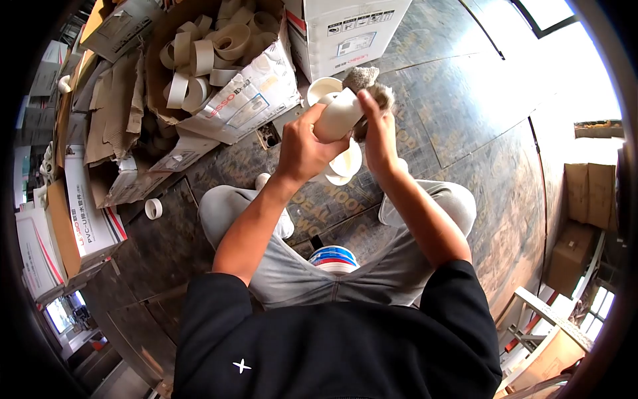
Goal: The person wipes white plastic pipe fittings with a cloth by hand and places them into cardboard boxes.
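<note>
My left hand (304,147) is closed around a white PVC pipe fitting (337,114), held tilted above the floor. On its other side, my right hand (381,136) grips a grey, fuzzy rag (380,96) against the fitting, thumb on top. The rag partly hides that end. Beyond the hands, a white round fitting (321,89) shows its open rim. A further white fitting (347,163) is below and between my wrists, its top partly covered by my left hand.
An open carton (232,106) full of white pipe couplings (232,41) stands at upper left, beside a tall white box (345,33). A loose white ring (153,209) lies on the dark board floor (478,173). Between my legs is a blue-and-white tub (333,258).
</note>
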A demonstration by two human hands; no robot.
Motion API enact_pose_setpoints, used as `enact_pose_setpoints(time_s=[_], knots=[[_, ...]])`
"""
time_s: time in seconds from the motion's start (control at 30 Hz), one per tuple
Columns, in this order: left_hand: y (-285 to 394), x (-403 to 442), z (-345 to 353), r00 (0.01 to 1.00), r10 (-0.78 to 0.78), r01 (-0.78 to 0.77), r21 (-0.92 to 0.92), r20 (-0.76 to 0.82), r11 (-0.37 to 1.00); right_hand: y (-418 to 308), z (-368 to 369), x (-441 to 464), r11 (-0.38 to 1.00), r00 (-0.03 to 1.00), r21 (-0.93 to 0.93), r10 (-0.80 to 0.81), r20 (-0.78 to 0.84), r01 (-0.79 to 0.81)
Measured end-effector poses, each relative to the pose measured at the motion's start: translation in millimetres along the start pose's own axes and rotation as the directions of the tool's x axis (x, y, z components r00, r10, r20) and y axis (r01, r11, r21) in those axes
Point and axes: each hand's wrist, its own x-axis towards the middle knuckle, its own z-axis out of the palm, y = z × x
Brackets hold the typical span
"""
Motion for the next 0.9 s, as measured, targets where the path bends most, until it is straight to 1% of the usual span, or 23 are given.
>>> enact_pose_setpoints(time_s=[0.07,0.1,0.13,0.17,0.2,0.23,0.27,0.33,0.37,0.4,0.43,0.47,0.5,0.53,0.6,0.63,0.67,0.73,0.77,0.8,0.87,0.9], knots=[[0,2,-6,0.991,-0.123,0.128,-0.097,0.057,0.987,-4,11,-18,0.966,0.982,-0.178,-0.184,0.046,0.19],[5,4,-6,0.987,-0.156,0.158,-0.103,0.026,0.982,0,15,-16,0.806,0.839,-0.232,-0.522,0.157,0.545],[-6,0,-4,0.994,-0.109,0.105,-0.136,-0.023,0.985,-3,11,-20,0.598,0.711,-0.387,-0.615,0.342,0.702],[-21,-3,-4,0.999,0.037,-0.039,-0.093,-0.02,0.995,-4,11,-24,0.436,0.611,-0.435,-0.64,0.467,0.788],[-26,-1,-5,0.983,0.181,-0.182,-0.051,-0.01,0.982,-10,13,-28,0.259,0.504,-0.453,-0.633,0.588,0.853],[-27,-4,-7,0.975,0.213,-0.216,-0.066,-0.059,0.974,-6,13,-26,0.232,0.495,-0.457,-0.609,0.62,0.859],[-27,-7,-10,0.964,0.243,-0.252,-0.076,-0.107,0.965,-12,12,-26,0.292,0.527,-0.446,-0.589,0.613,0.846],[-15,-2,-8,0.993,0.118,-0.121,-0.112,-0.032,0.986,-8,12,-16,0.422,0.65,-0.502,-0.585,0.486,0.755],[-6,-3,-9,0.999,-0.05,0.053,-0.147,0.022,0.988,-8,15,-11,0.586,0.719,-0.419,-0.591,0.366,0.694],[-1,-2,-11,0.989,-0.142,0.147,-0.129,0.046,0.981,1,11,-6,0.818,0.894,-0.37,-0.362,0.266,0.441],[-1,-3,-12,0.984,-0.169,0.174,-0.104,0.048,0.979,9,7,0,0.951,0.985,-0.277,-0.099,0.141,0.135],[-1,-2,-13,0.98,-0.193,0.197,-0.081,0.049,0.977,11,0,8,0.976,0.981,-0.185,0.144,0.134,-0.118],[1,1,-14,0.987,-0.154,0.157,-0.079,0.045,0.984,11,0,8,0.978,0.943,0.001,0.201,0.266,-0.208],[2,2,-17,0.987,-0.151,0.154,-0.08,0.046,0.985,10,5,1,0.966,0.936,0.07,0.221,0.275,-0.249],[3,1,-21,0.987,-0.14,0.144,-0.054,0.074,0.988,15,-1,1,0.977,0.908,-0.172,0.186,0.375,-0.129],[2,2,-22,0.984,-0.142,0.148,-0.058,0.105,0.987,20,-1,3,0.982,0.921,-0.124,0.177,0.348,-0.141],[-1,2,-22,0.984,-0.146,0.152,-0.056,0.107,0.987,22,-1,4,0.982,0.92,-0.122,0.18,0.347,-0.146],[-4,3,-20,0.979,-0.145,0.153,-0.047,0.142,0.987,18,2,3,0.977,0.925,-0.033,0.208,0.319,-0.209],[-2,6,-22,0.954,-0.193,0.228,-0.137,0.231,0.964,14,5,0,0.97,0.924,0.036,0.217,0.313,-0.24],[1,7,-23,0.954,-0.189,0.224,-0.137,0.232,0.965,14,7,1,0.971,0.926,0.038,0.212,0.313,-0.236],[6,7,-23,0.983,-0.042,0.06,-0.099,0.181,0.993,14,7,3,0.893,0.91,0.279,0.26,0.322,-0.354],[0,7,-22,0.98,-0.015,0.033,-0.087,0.198,0.996,7,7,1,0.873,0.91,0.319,0.267,0.318,-0.368]])
